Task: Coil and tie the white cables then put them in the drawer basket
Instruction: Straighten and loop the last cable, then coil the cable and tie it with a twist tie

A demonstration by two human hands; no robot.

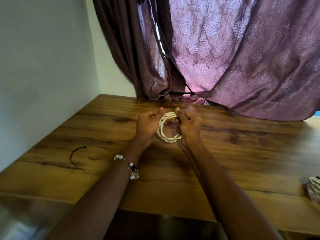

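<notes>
A white cable (pixel 167 138) is wound into a small round coil, held just above the wooden table (pixel 242 153) near its middle. My left hand (pixel 147 125) grips the coil's left side with curled fingers. My right hand (pixel 188 126) grips its right side, thumb up and a ring on one finger. The coil's lower arc shows between my wrists; the parts inside my fists are hidden. A thin dark tie (pixel 76 155) lies on the table to the left, apart from both hands.
A white object (pixel 314 189), partly cut off, sits at the table's right edge. Purple patterned curtains (pixel 242 58) hang behind the table and drape onto its far edge. A white wall (pixel 43 66) borders the left side. A dark area (pixel 164 226) lies under the near edge.
</notes>
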